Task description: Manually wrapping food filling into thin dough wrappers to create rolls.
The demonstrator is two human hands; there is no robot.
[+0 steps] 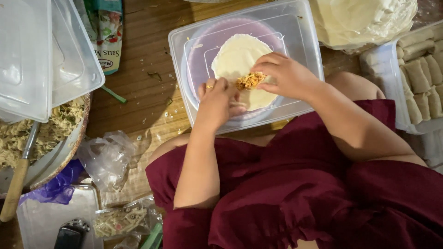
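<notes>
A thin pale round wrapper (237, 57) lies flat on an upturned clear plastic lid (300, 41) in front of me. A small heap of orange-brown shredded filling (249, 81) sits near the wrapper's near edge. My left hand (216, 99) rests on the wrapper just left of the filling, a ring on one finger. My right hand (286, 76) is on the right side, its fingertips pinching at the filling and the wrapper's edge. Neither hand lifts anything clear of the lid.
At the left, a bowl of shredded filling (46, 133) holds a wooden-handled utensil (16, 184), with stacked clear tubs (41, 55) above. A stack of wrappers (364, 18) and a tray of finished rolls (422, 74) sit at right. Plastic bags (108, 159) lie nearby.
</notes>
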